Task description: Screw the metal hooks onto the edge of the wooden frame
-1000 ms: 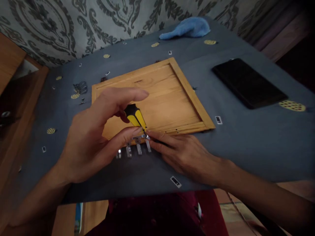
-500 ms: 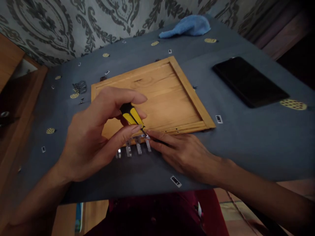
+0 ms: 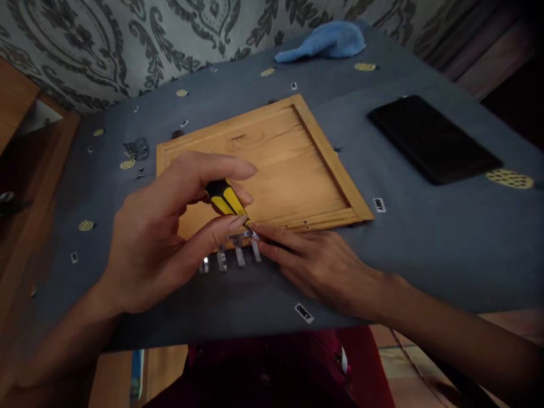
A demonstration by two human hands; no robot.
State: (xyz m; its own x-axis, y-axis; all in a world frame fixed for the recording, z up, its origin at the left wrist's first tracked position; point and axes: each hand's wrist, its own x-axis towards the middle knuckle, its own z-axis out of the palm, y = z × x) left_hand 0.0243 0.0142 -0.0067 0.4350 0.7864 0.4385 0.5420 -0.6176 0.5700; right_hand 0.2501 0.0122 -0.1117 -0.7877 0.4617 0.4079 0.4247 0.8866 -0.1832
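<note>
A framed wooden panel [image 3: 284, 164] lies on the blue-grey tablecloth. Along its near edge sits a shiny metal hook rail [image 3: 240, 255], its several hooks hanging past the wood. In my left hand [image 3: 147, 238] is a short yellow-and-black screwdriver [image 3: 228, 198], held between thumb and curled fingers. It is tilted, its tip down at the rail's right end; any screw under it is too small to make out. My right hand [image 3: 327, 263] lies low over the panel's near edge, fingertips pinched at that same rail end beside the screwdriver tip.
A black phone or tablet [image 3: 433, 139] lies to the right, and a crumpled blue cloth [image 3: 325, 42] at the back. Small dark metal pieces [image 3: 136, 148] rest left of the panel. A wooden cabinet [image 3: 46, 164] stands at the far left.
The screwdriver handle has turned slightly in my left fingers, its tip still at the rail's end. My right hand stays in place; the view shifts slightly.
</note>
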